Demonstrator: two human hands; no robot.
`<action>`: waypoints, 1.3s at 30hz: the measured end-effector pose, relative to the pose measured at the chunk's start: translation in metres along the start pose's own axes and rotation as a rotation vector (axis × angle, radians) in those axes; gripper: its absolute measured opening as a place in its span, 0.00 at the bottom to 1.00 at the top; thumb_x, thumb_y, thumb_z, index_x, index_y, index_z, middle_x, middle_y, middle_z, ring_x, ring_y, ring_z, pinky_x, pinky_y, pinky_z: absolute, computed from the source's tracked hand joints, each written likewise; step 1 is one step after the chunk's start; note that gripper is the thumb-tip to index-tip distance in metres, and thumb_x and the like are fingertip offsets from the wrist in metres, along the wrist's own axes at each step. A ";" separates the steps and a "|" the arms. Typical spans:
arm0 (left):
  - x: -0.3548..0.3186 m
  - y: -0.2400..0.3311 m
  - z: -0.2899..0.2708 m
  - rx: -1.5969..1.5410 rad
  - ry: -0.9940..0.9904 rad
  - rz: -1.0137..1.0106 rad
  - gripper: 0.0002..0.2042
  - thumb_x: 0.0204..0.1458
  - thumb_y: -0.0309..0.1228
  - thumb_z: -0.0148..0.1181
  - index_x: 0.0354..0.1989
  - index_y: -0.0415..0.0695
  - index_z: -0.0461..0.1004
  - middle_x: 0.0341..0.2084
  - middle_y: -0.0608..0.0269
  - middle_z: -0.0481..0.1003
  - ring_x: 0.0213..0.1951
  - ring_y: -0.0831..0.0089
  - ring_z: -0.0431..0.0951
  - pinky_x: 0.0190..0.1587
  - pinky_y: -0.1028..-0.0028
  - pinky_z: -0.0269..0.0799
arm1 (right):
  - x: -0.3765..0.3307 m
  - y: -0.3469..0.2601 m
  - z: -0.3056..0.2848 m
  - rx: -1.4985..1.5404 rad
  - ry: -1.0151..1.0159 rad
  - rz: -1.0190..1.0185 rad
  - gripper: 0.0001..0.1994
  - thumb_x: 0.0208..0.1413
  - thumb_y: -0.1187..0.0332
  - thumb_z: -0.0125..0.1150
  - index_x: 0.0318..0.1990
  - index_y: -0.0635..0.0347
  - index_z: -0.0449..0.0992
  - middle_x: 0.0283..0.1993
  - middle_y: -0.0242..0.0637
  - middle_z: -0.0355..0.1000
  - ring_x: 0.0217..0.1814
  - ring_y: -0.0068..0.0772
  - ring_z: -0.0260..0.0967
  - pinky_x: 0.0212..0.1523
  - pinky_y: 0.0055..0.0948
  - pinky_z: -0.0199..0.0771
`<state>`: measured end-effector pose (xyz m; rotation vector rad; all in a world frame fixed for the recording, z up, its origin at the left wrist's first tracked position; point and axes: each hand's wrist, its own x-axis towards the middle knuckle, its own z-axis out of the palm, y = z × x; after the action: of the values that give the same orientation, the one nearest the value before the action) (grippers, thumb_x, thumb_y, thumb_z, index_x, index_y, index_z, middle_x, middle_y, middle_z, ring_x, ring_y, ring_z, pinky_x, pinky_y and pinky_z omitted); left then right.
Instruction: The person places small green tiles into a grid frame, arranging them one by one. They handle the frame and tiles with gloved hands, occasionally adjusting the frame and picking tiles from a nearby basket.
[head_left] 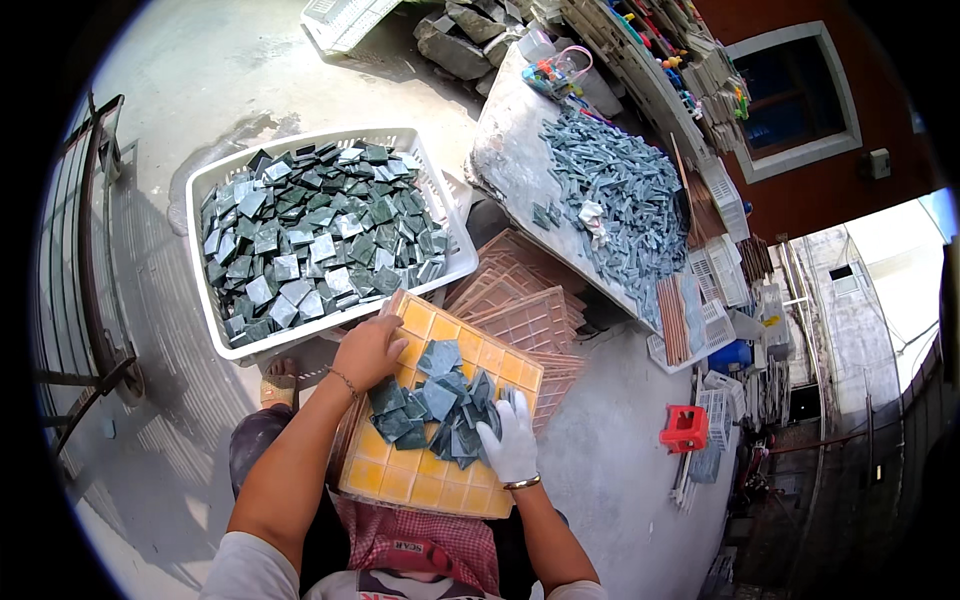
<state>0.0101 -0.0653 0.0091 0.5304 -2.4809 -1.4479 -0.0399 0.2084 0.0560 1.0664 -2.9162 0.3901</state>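
Note:
A yellow gridded tray [385, 483] lies in front of me above my lap, with a loose heap of grey-green square stone tiles [438, 398] on its middle. My left hand [368, 352], bare with a bracelet at the wrist, is closed at the tray's upper left edge, its fingers bent over the rim. At the heap's right side my right hand [513, 443], in a white glove, has its thumb and fingers around a few tiles standing on edge. Its fingertips are partly hidden by those tiles.
Beyond my left hand stands a white plastic basket [462, 262] full of similar tiles. Brown gridded trays [525, 318] are stacked just past the yellow one. A stone slab table [510, 150] carries a pile of narrow stone strips [625, 205]. A red crate [684, 428] sits farther right.

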 end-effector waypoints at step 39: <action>-0.181 0.013 -0.038 0.307 0.239 0.024 0.13 0.42 0.24 0.57 0.39 0.38 0.73 0.37 0.50 0.75 0.42 0.55 0.74 0.46 0.67 0.68 | -0.054 0.108 -0.012 0.901 -0.034 0.240 0.21 0.44 0.71 0.61 0.49 0.65 0.68 0.45 0.42 0.71 0.39 0.29 0.71 0.43 0.25 0.70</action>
<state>0.1859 -0.0151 0.0376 0.6822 -2.5130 -0.9341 -0.0679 0.3250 0.0382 0.7126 -2.8948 1.8094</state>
